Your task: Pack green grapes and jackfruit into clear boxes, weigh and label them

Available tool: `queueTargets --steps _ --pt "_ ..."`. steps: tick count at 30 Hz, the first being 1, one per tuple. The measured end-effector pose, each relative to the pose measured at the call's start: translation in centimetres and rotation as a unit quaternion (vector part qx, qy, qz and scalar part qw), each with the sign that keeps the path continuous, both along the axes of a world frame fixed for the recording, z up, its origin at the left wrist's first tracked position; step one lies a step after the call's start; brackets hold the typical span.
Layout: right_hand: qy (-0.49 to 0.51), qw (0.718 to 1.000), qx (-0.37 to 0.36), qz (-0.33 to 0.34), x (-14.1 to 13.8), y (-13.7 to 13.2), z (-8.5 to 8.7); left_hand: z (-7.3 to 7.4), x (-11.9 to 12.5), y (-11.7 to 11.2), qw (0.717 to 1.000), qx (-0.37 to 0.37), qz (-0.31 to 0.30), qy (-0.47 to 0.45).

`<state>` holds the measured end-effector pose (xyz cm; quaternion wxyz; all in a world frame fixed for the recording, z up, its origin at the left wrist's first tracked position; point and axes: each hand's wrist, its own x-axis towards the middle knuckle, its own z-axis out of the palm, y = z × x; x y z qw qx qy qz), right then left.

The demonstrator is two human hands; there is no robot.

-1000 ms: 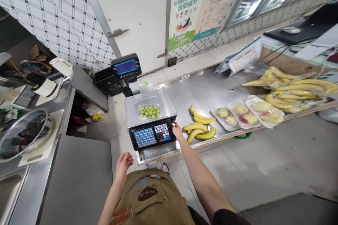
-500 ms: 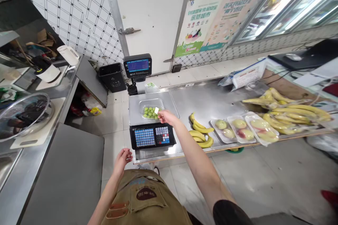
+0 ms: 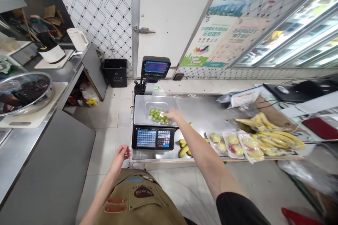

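Green grapes point(image 3: 155, 115) lie in a clear plastic tray point(image 3: 169, 105) on the metal pan of a weighing scale point(image 3: 139, 103). A small white label point(image 3: 162, 114) is at the right side of the grapes, and the fingertips of my right hand point(image 3: 171, 114) are closed on its edge. My left hand point(image 3: 121, 155) hangs just left of the counter's front corner, its fingers loosely bent with nothing visible in them. Between the hands is the scale's keypad point(image 3: 164, 138). My right forearm partly hides some bananas point(image 3: 184, 151).
Wrapped fruit trays point(image 3: 233, 145) and bagged bananas point(image 3: 280, 139) lie along the steel counter point(image 3: 203, 107) to the right. The scale's display point(image 3: 155, 66) rises behind the pan. At left, a side counter holds a large bowl point(image 3: 50, 91); a black bin point(image 3: 115, 74) stands on the floor.
My right hand has moved slightly lower onto the grape tray with the label. My left hand stays near the counter corner. The camera view has shifted.
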<state>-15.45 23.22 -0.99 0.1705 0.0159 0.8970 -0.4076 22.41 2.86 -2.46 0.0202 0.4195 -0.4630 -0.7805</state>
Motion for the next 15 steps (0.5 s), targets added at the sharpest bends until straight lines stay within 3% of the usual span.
queueTargets --steps 4,8,12,15 --pt "-0.062 0.995 -0.063 -0.044 3.2 0.5 0.6 -0.7 -0.1 -1.3 1.0 0.001 -0.008 0.003" --pt "-0.06 0.976 -0.175 -0.116 8.7 1.5 0.9 -1.6 -1.4 -2.0 0.998 -0.017 -0.051 0.01" --pt "0.005 0.937 -0.265 -0.23 18.8 4.8 1.7 -1.3 -3.9 -0.2 0.98 -0.02 -0.193 0.036" --pt "0.064 0.896 -0.284 -0.336 29.2 7.4 3.8 0.5 -5.5 4.1 0.943 0.004 -0.325 0.078"
